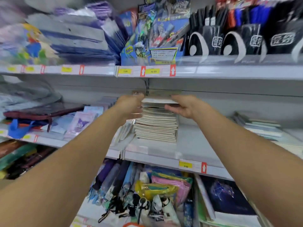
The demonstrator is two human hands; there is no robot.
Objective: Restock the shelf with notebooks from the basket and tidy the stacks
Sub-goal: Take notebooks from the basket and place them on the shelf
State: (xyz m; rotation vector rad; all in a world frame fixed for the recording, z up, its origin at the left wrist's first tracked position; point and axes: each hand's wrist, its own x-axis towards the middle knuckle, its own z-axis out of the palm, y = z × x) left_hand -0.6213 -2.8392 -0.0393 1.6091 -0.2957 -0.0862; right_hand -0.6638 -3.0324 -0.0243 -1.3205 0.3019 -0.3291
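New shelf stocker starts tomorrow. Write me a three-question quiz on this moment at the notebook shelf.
1. True or false: both hands are at the top of the notebook stack.
2. What lies left of the stack? A) packets with a purple cartoon character B) black caps C) umbrellas
3. Fill in: the stack stands on the ___ shelf of the three in view.

Key
1. True: left hand and right hand flank its upper notebooks.
2. A: the packets.
3. Middle shelf.

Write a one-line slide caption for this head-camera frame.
Left hand and right hand flank the top of a stack of pale notebooks on the middle shelf, squaring it.
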